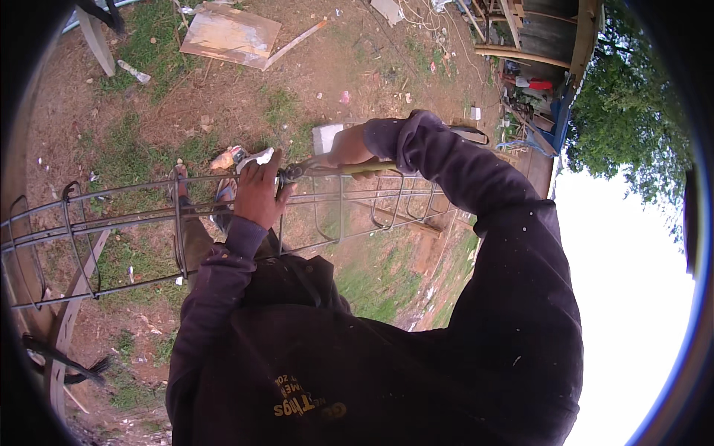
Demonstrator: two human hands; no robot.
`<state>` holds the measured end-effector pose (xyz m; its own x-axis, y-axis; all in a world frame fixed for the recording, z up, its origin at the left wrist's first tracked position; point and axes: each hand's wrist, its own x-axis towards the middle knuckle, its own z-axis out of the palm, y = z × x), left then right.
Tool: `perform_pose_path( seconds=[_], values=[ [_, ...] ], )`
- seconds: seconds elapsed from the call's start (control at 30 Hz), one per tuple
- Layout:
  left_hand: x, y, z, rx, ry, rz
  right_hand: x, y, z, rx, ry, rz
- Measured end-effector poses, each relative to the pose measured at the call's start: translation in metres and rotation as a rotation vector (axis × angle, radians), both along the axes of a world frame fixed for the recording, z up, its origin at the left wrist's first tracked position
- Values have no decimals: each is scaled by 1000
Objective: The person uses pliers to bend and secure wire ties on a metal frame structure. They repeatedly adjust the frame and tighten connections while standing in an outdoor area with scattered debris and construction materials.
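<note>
A long cage of steel rebar (134, 216) with bent stirrups runs across in front of me, from the left edge to the right of the middle. My left hand (256, 195) closes over its upper bar beside a stirrup, fingers on the far side. In my right hand (349, 147) is a pair of pincers (379, 168) with yellowish handles. Their metal jaws meet the upper bar just right of my left fingers. Any wire between the jaws is too small to make out. Part of my right hand's grip is hidden behind the handles.
A wooden support (74, 316) stands under the cage at left. On the dirt and grass lie a board (230, 35), a thin wooden strip (296, 44) and a white block (326, 139). My feet are below the cage. A timber shelter (547, 44) stands at upper right.
</note>
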<state>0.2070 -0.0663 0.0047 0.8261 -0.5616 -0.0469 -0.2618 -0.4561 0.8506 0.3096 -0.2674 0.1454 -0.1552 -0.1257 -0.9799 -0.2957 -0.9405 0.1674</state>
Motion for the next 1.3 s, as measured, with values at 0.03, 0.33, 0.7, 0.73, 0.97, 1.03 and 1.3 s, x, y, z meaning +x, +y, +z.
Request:
perform_pose_path(
  seconds=[0.03, 0.33, 0.7, 0.73, 0.97, 1.03, 1.3],
  values=[
    [0, 2, 0, -59, 27, 12, 7, 1, -6, -66, 58, -53],
    [5, 10, 3, -67, 164, -29, -69, 7, -1, -138, -121, -697],
    [-3, -1, -7, -79, -9, 68, -12, -2, 24, 497, -988, 978],
    [-4, -1, -7, -56, -63, 87, -11, -5, 19, 411, -738, 970],
    [-12, -7, -13, -79, -49, 202, -37, -33, -11, -22, -85, -351],
    [-14, -11, -20, -104, -96, 239, -78, -31, -13, -32, -159, -515],
    [-4, -6, -21, -67, -140, 156, -114, -13, -21, -138, -127, -790]
  ],
)
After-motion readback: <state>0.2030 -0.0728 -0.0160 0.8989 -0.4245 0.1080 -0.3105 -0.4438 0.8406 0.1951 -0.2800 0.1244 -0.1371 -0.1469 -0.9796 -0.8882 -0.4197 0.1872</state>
